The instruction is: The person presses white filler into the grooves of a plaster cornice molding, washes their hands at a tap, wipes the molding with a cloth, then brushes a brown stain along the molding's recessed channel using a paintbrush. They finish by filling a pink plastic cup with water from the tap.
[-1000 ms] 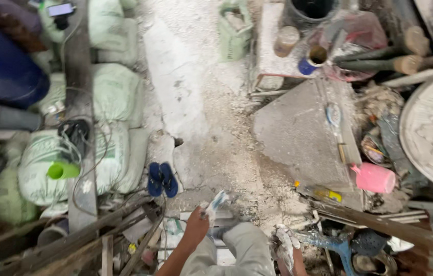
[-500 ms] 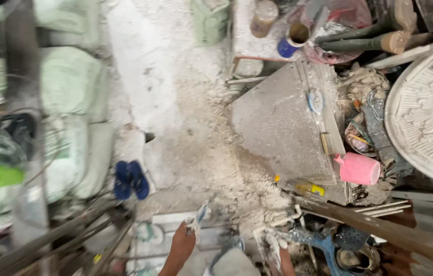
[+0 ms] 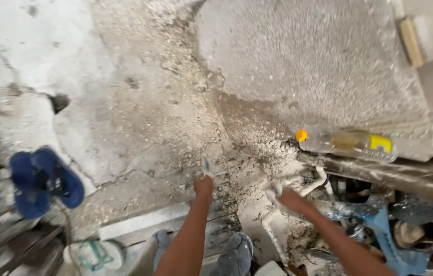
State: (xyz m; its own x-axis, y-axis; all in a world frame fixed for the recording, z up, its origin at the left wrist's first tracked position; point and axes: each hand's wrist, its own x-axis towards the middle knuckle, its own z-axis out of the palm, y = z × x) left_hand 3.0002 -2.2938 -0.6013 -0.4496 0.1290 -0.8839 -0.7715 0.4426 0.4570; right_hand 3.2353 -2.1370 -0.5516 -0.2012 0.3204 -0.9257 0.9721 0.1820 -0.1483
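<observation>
One head camera looks steeply down at the dusty floor [image 3: 140, 128].

Two blue sandals [image 3: 45, 180], one plastic bottle [image 3: 346, 143], one brush [image 3: 411, 42], two hands [image 3: 203, 185].

The left hand [image 3: 203, 186] is closed round a small blade-like tool [image 3: 207, 167], pale and thin, whose tip sticks up past the knuckles and points away over the dusty floor; its kind is too blurred to tell. The right hand [image 3: 287, 198] is closed on a whitish lump or rag [image 3: 273, 190], smeared pale, held just above a white bent pipe [image 3: 312, 184]. Both things hang near each other over crumbled plaster rubble.
</observation>
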